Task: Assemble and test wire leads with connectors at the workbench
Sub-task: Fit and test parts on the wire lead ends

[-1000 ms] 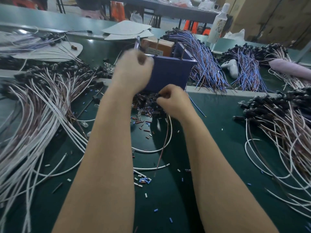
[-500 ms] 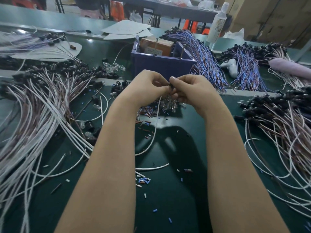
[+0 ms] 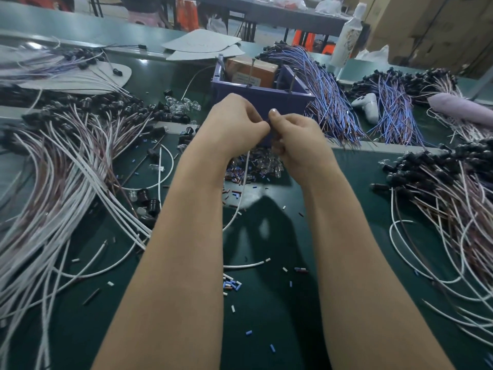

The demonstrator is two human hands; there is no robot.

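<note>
The green tabletop [image 3: 266,329] carries everything. Its left edge is buried under a big fan of white and brown leads [image 3: 66,182], its right edge under a second such heap [image 3: 453,209], and a sheaf of blue and purple leads [image 3: 328,97] lies toward the far edge. A purple bin [image 3: 280,102] stands mid-table at the far side, right behind the hands.

Both hands are raised above the middle of the tabletop, knuckle to knuckle. The left hand [image 3: 234,121] and the right hand [image 3: 296,137] have curled fingers, and their tips meet at 1 spot, pinching the top end of a white lead [image 3: 241,193]. The lead drops from between them in a loose curve to the mat. Whatever small part sits at that end is hidden by the fingers.

Just below the hands lies a pile of clear parts and coloured sleeves [image 3: 256,166]. Cut sleeve scraps [image 3: 230,285] are scattered nearer the front edge.

This looks like fitting a connector onto the lead's tip. To do it well, I would keep 1 hand fixed as the anchor close to the tip so the wire cannot buckle, push the part straight on along the wire's line, and let the slack hang free of the pile below.
</note>
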